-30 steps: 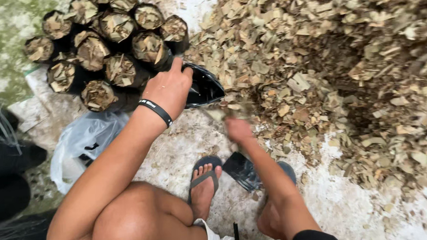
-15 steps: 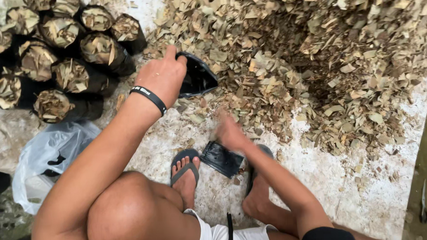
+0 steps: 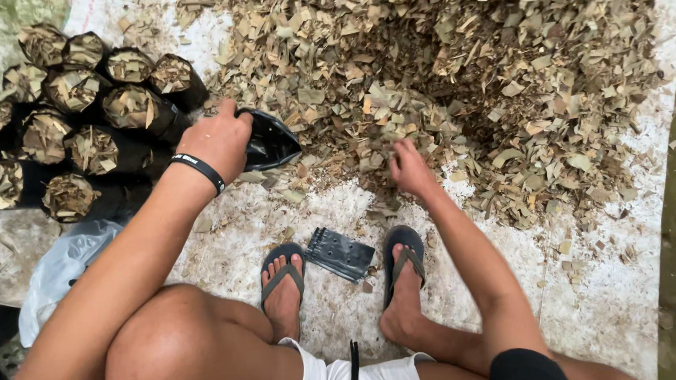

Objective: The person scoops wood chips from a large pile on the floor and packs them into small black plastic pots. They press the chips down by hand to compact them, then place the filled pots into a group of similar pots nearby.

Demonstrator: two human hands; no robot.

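Since the frame half a second before, the right hand (image 3: 411, 167) had gone forward from near the feet to the edge of the leaf heap, while the left hand (image 3: 218, 142) had kept its grip on the black bag (image 3: 270, 144) at much the same spot.

The heap of dry chopped leaves (image 3: 454, 81) was the largest thing in view, spreading across the upper middle and right of the white ground sheet (image 3: 604, 308) and thinning out toward the person's feet. To the left stood a cluster of filled black bags (image 3: 73, 124), upright and packed against one another, each topped with the same leaf chips. Below that cluster lay a crumpled clear plastic bag (image 3: 60, 271) beside the person's left forearm.

The person squatted with both feet in dark flip-flops (image 3: 283, 268) on the sheet. Between the feet lay a flat stack of empty black bags (image 3: 342, 253), apart from both hands.

The black bag in the left hand lay tilted on its side at the near left edge of the heap, its mouth turned toward the leaves. The left hand's fingers were curled closed around the bag's rim, and a black wristband (image 3: 197, 169) sat on that wrist. The right hand rested knuckles-up on the loose leaves at the heap's near edge, just right of the bag, its fingers bent down into the chips; whether they had closed on any leaves could not be told.
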